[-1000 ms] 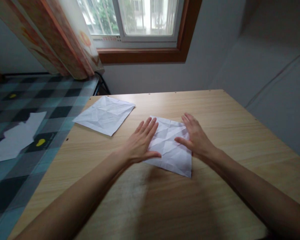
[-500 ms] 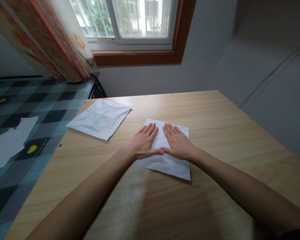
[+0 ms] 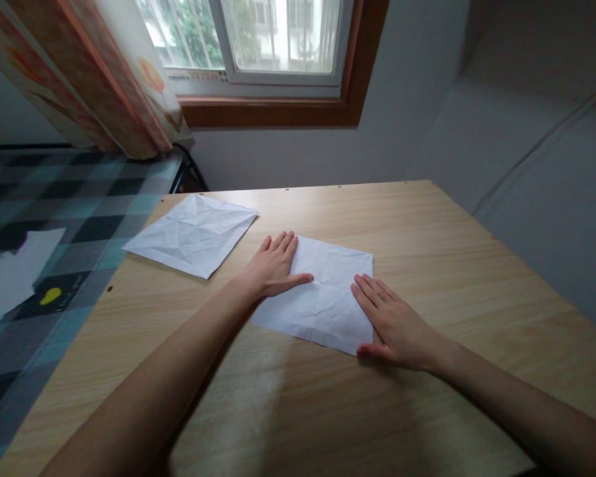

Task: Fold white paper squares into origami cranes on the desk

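Observation:
A creased white sheet of paper (image 3: 328,285) lies flat on the wooden table in front of me. My left hand (image 3: 277,266) rests on its upper left edge, palm down, fingers stretched out and thumb pointing inward across the paper. On the other side, my right hand (image 3: 390,321) lies over the lower right edge, fingers extended, thumb at the bottom right corner. Neither hand grips anything. To the left, near the table's far corner, a second white paper (image 3: 193,235) with crossing fold lines lies partly over the table's edge.
The wooden table (image 3: 457,278) has its far edge near a wall with a framed window (image 3: 278,112). Left of it is a checked cloth surface (image 3: 124,218) bearing torn-looking white paper (image 3: 17,278). A curtain (image 3: 124,86) hangs at the upper left.
My hands have spread from the middle of the sheet: the left slid slightly left, the right went right and toward me. More of the paper's surface shows.

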`<act>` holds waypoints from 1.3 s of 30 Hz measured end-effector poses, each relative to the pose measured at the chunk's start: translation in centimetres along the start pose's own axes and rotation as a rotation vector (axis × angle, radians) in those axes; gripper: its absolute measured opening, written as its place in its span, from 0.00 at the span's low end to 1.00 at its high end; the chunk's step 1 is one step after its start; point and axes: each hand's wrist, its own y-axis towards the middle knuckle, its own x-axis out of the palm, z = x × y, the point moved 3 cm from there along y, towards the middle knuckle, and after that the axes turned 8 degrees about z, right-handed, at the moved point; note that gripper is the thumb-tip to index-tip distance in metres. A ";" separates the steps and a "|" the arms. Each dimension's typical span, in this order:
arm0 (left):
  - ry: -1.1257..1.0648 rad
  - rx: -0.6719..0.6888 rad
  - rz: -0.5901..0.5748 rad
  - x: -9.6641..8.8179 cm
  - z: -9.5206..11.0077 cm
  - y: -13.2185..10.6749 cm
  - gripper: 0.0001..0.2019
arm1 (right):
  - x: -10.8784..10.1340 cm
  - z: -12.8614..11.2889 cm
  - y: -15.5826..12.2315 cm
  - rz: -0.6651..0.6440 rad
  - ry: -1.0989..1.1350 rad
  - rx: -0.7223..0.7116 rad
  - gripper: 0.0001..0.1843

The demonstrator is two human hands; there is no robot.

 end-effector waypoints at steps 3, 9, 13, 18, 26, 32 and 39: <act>0.000 -0.018 -0.003 -0.2 -0.1 -0.2 0.52 | -0.7 0.0 -1.6 0.052 0.057 -0.019 0.56; 0.018 -0.149 0.033 -0.4 -0.1 -3.0 0.50 | -2.4 -0.4 -2.7 0.213 0.195 -0.180 0.42; -0.075 -0.020 0.080 -1.4 0.1 -6.2 0.48 | -2.9 -1.2 -1.9 0.311 0.177 -0.325 0.27; -0.224 0.336 0.018 -2.3 0.7 -9.8 0.45 | -3.7 -2.7 -1.0 0.362 0.142 -0.439 0.14; -0.270 0.333 -0.028 -2.1 0.7 -10.4 0.42 | -5.0 -3.7 0.4 0.309 0.055 -0.507 0.16; -0.304 0.318 -0.032 -2.2 0.6 -10.4 0.43 | -3.4 -0.3 1.8 0.410 0.092 -0.377 0.21; -0.426 0.297 0.092 -2.4 -0.8 -11.0 0.43 | -0.9 1.7 2.9 0.251 0.337 -0.237 0.22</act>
